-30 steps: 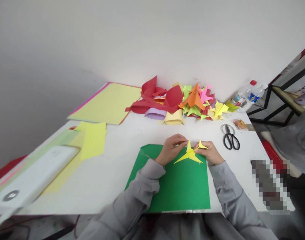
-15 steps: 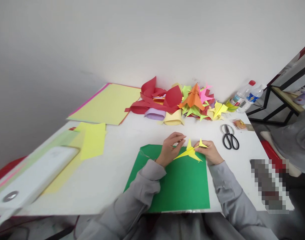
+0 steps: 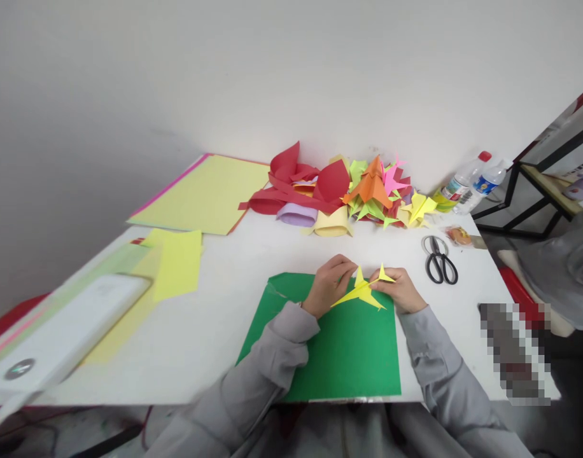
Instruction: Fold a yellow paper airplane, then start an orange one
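A yellow folded paper plane is held above the green sheet, nose pointing left toward me. My right hand pinches it near the tail, thumb on top. My left hand is at the plane's far wing, its fingers closed at the wing tip; the exact contact is partly hidden behind the fingers. The green sheet lies flat on the white table beneath both hands.
Behind my hands lie red paper shapes and several folded planes, an orange one on top. Black-handled scissors and bottles are at right. Yellow paper and a white device lie left.
My left hand has moved slightly right, and its fingers have closed in on the plane's far wing tip. My right hand still holds the plane near the tail.
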A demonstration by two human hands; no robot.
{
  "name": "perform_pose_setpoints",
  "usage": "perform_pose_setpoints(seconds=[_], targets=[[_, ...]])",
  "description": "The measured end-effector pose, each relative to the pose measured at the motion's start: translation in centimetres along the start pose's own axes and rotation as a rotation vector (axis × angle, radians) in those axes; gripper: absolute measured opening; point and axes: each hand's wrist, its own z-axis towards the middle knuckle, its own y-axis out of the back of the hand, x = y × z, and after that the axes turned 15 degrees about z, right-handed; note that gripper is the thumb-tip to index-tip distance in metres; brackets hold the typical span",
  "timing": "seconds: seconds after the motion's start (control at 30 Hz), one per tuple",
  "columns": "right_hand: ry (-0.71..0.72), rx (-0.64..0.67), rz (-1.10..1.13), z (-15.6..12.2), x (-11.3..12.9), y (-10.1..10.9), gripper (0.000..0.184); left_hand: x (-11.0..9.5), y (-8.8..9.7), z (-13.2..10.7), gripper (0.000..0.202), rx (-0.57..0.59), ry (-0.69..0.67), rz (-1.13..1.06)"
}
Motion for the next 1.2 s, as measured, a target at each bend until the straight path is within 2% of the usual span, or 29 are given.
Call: perform_pose_setpoints(seconds=[0.13,0.23,0.3,0.37,0.43,0.53,0.63,0.8,0.9,1.07,1.2], targets=[[-0.001,-0.01,0.026,0.0,0.0,0.0,0.025,-0.4,0.0,0.3,0.018,0.045,0.095,-0.094],[0.004,-0.07,0.047,0.1,-0.1,0.1,0.027,-0.4,0.7,0.6,0.02,0.11,0.29,-0.314],[0.021,-0.111,0.05,0.2,-0.3,0.3,0.028,-0.3,1.4,0.9,0.022,0.104,0.383,-0.397],[0.042,-0.138,0.046,0.3,-0.4,0.4,0.028,-0.2,1.9,1.0,0.019,0.095,0.353,-0.373],[0.056,-0.149,0.035,0.4,-0.4,0.3,0.029,-0.2,2.0,0.9,0.013,0.11,0.245,-0.307],[0.074,-0.146,0.008,0.5,-0.3,0.1,0.03,-0.4,1.2,0.4,0.01,0.137,0.098,-0.21],[0.099,-0.14,-0.023,0.5,-0.2,0.0,0.031,-0.5,0.3,-0.1,0.01,0.131,0.039,-0.147],[0.137,-0.124,-0.064,0.4,0.0,0.0,0.03,-0.5,0.0,-0.3,0.007,0.051,0.012,-0.089],[0.17,-0.118,-0.087,0.4,0.1,0.0,0.03,-0.6,0.3,-0.3,0.005,0.053,0.024,-0.062],[0.209,-0.126,-0.092,0.4,0.0,-0.1,0.031,-0.4,0.3,-0.2,0.011,0.152,0.04,-0.068],[0.216,-0.146,-0.072,0.4,0.0,-0.1,0.03,-0.6,0.2,-0.1,0.014,0.242,0.114,-0.119]])
